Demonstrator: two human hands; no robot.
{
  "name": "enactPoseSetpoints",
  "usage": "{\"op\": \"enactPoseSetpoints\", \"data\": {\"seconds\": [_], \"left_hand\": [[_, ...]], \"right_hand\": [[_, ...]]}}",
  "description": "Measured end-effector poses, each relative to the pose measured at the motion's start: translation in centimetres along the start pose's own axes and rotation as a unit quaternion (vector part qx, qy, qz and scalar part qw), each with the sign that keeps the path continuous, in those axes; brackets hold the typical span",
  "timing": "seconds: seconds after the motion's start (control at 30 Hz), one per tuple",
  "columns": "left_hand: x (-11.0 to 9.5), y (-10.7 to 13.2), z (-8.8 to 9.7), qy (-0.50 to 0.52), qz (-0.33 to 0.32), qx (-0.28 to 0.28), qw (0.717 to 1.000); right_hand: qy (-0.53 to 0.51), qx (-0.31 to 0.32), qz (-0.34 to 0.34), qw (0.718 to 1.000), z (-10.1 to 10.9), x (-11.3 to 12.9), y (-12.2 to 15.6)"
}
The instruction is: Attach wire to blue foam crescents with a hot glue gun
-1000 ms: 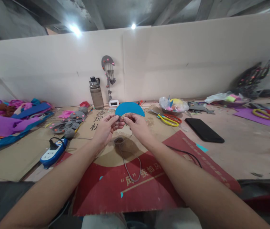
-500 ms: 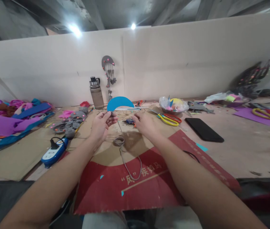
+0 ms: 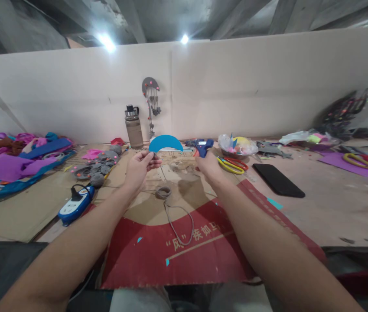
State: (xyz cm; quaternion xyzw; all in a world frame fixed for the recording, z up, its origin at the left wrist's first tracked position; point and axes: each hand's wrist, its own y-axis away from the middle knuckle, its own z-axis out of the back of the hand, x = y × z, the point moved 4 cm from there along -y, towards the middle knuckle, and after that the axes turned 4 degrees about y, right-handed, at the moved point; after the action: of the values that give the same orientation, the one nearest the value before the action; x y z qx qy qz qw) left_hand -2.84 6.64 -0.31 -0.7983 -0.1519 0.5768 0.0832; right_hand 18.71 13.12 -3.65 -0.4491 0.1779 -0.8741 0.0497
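My left hand (image 3: pixel 138 170) pinches the left end of a blue crescent-shaped felt piece (image 3: pixel 165 141) between thumb and fingers. A small dark bit shows at those fingertips, too small to make out. To the right, my right hand (image 3: pixel 210 168) is closed round the handle of a blue hot glue gun (image 3: pixel 204 146), raised off the work surface. Below and between the hands, a loosely coiled grey cord (image 3: pixel 163 193) lies on the cardboard (image 3: pixel 177 271), its loop trailing onto the red printed part.
Yellow-and-red-handled scissors (image 3: pixel 231 165) and a black phone (image 3: pixel 278 180) lie on the right. A bowl (image 3: pixel 237 149) of scraps stands behind. Leftward are a power strip (image 3: pixel 76 206), grey felt pieces (image 3: pixel 97 167) and coloured fabric (image 3: pixel 4 167). A bottle (image 3: pixel 134 130) stands by the wall.
My right hand has taken up the glue gun from the cardboard and moved it right and upward. My left hand still pinches the blue crescent, with little movement.
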Motion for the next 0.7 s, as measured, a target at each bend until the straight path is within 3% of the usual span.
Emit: {"op": "enactPoseSetpoints", "data": {"seconds": [0.1, 0.2, 0.33, 0.53, 0.7], "left_hand": [[0.2, -0.3, 0.5, -0.005, 0.0, -0.013, 1.0], [0.5, -0.7, 1.0, -0.013, 0.005, -0.013, 1.0], [0.7, -0.9, 1.3, -0.022, 0.005, -0.018, 1.0], [0.6, -0.7, 1.1, -0.036, -0.001, -0.021, 0.999], [0.7, -0.8, 1.2, -0.036, -0.004, -0.019, 0.999]], "right_hand": [[-0.224, -0.098, -0.024, 0.969, 1.6, 1.5, 0.7], [-0.294, -0.054, 0.063, 0.952, 2.1, 4.5, 2.3], [-0.237, 0.047, 0.136, 0.961, 1.9, 7.4, 4.6], [-0.106, 0.054, 0.213, 0.97, 1.7, 8.3, 5.9], [-0.057, 0.058, 0.229, 0.97, 1.2, 8.1, 5.9]]}}
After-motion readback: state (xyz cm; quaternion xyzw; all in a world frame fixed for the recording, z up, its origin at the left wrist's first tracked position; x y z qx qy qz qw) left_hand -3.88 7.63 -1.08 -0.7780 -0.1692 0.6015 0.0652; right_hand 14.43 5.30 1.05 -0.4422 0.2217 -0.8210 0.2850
